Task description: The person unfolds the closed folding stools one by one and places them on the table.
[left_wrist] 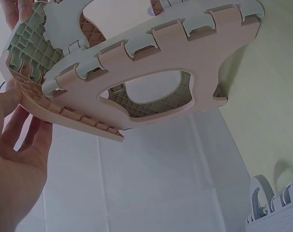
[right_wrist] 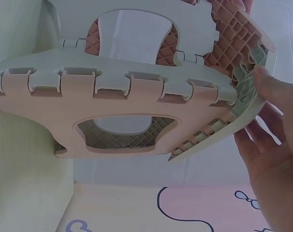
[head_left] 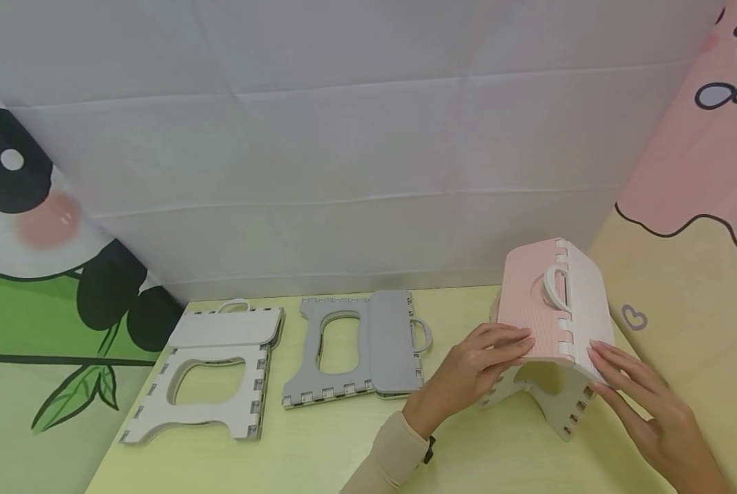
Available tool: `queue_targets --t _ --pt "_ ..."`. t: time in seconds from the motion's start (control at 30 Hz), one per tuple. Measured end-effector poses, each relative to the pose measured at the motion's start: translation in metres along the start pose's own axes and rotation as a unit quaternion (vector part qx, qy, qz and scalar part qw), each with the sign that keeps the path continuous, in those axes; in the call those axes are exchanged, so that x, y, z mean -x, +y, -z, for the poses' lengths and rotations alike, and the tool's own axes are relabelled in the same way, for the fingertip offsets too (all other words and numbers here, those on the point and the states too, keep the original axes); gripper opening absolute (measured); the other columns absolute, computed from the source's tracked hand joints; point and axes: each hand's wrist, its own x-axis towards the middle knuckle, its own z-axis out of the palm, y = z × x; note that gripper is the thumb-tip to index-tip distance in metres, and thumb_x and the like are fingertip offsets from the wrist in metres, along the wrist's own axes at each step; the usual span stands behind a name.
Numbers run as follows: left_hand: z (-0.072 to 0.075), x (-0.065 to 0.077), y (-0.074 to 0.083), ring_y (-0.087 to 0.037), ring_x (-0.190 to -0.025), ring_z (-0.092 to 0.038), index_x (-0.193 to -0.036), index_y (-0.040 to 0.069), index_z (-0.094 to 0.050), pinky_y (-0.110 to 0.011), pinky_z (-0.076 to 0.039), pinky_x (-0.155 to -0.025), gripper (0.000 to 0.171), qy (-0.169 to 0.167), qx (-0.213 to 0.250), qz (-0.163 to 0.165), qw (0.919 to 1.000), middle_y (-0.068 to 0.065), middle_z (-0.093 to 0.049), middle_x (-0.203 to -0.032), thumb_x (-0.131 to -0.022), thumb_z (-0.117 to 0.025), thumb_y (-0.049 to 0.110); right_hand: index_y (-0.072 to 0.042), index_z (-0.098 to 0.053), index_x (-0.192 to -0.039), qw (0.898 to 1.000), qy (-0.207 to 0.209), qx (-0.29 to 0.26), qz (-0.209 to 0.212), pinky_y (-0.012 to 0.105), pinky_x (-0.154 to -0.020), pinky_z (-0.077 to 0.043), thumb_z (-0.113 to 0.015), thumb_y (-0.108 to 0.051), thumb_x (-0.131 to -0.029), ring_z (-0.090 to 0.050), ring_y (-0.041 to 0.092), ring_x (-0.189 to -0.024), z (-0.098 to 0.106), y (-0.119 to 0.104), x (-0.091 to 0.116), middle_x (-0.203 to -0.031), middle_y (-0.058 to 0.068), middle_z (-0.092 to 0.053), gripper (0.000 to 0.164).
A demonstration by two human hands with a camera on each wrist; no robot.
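A pink and white folding stool [head_left: 536, 302] stands partly unfolded at the right of the table, its seat peaked like a roof along the hinge. A white loop handle [head_left: 556, 288] stands up at that hinge. My left hand [head_left: 476, 367] pinches the pink half's near edge, fingers on top and thumb underneath. On the white half, my right hand [head_left: 649, 408] grips the lower edge; its thumb [right_wrist: 272, 87] reaches the ribbed underside in the right wrist view. Both wrist views show the hinged leg panels [left_wrist: 151, 72] with oval cutouts.
A grey folded stool [head_left: 396, 343] lies flat on the table [head_left: 319, 453], left of my left arm. Farther left lies a white folded stool [head_left: 226, 329]. A white cloth wall [head_left: 356, 151] rises behind the table; printed cartoon sheets flank both sides.
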Motion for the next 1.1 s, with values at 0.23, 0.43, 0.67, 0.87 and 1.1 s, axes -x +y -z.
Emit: queue_targets --t 0.23,0.43,0.67,0.87,1.1 --pt "0.0003 0.0001 0.0000 -0.013 -0.126 -0.044 -0.129 0.005 -0.057 -0.018 -0.033 -0.105 0.036 -0.003 -0.003 0.002 1.0000 -0.006 -0.055 -0.132 -0.094 -0.059 0.008 0.018 -0.061 -0.108 1.000 -0.003 0.001 -0.001 0.020 -0.100 -0.040 -0.062 -0.024 -0.092 -0.050 0.032 -0.121 0.0007 0.0000 0.0002 -0.118 0.032 -0.057 0.045" --pt "0.0003 -0.0006 -0.0002 -0.014 -0.125 -0.045 -0.128 0.004 -0.058 -0.018 -0.034 -0.104 0.035 0.006 0.006 0.000 1.0000 -0.007 -0.055 -0.131 -0.093 -0.060 0.006 0.018 -0.061 -0.108 1.000 -0.007 0.002 -0.004 0.019 -0.101 -0.039 -0.061 -0.025 -0.092 -0.050 0.032 -0.122 0.0015 0.0002 0.0001 -0.119 0.031 -0.057 0.046" --pt "0.0003 -0.0012 -0.0005 -0.014 -0.126 -0.045 -0.127 0.004 -0.059 -0.017 -0.035 -0.104 0.035 0.009 0.016 0.002 0.9998 -0.007 -0.055 -0.132 -0.093 -0.060 0.006 0.018 -0.061 -0.108 1.000 -0.007 -0.001 -0.001 0.020 -0.101 -0.039 -0.061 -0.024 -0.092 -0.050 0.032 -0.122 0.0018 0.0014 0.0000 -0.118 0.031 -0.057 0.045" --pt "-0.0005 -0.0012 -0.0011 -0.013 -0.126 -0.044 -0.128 0.004 -0.058 -0.017 -0.034 -0.104 0.034 0.005 0.012 0.004 0.9999 -0.007 -0.055 -0.132 -0.094 -0.058 0.007 0.018 -0.061 -0.109 1.000 -0.015 0.000 -0.006 0.020 -0.101 -0.039 -0.061 -0.025 -0.093 -0.050 0.032 -0.122 0.0036 0.0028 0.0005 -0.119 0.032 -0.056 0.045" --pt "-0.0010 -0.0013 -0.0015 -0.014 -0.125 -0.045 -0.127 0.003 -0.059 -0.016 -0.035 -0.103 0.033 0.008 0.004 -0.002 1.0000 -0.007 -0.056 -0.131 -0.094 -0.057 0.006 0.017 -0.062 -0.108 1.000 -0.013 0.002 -0.002 0.020 -0.101 -0.039 -0.061 -0.025 -0.092 -0.050 0.032 -0.122 0.0032 0.0031 -0.0005 -0.118 0.031 -0.057 0.045"
